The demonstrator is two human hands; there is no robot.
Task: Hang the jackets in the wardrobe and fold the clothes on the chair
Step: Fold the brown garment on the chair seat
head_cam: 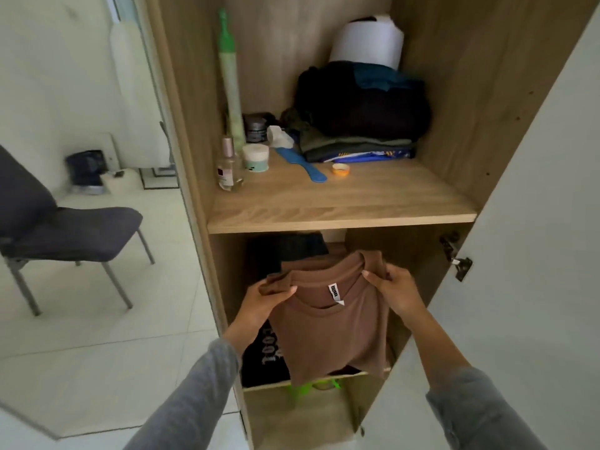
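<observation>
My left hand [269, 297] and right hand [394, 290] each pinch a shoulder of the plain brown, perhaps cotton, T-shirt [331, 336], collar up, length hanging straight down.

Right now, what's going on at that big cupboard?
A person in grey sleeves is at the open wardrobe, holding a brown top up in front of its lower part. The left hand and the right hand each grip a shoulder of the top. Dark clothes sit just behind it. The shelf above holds folded clothes, a blue comb and some bottles. A chair stands off to the left.
</observation>
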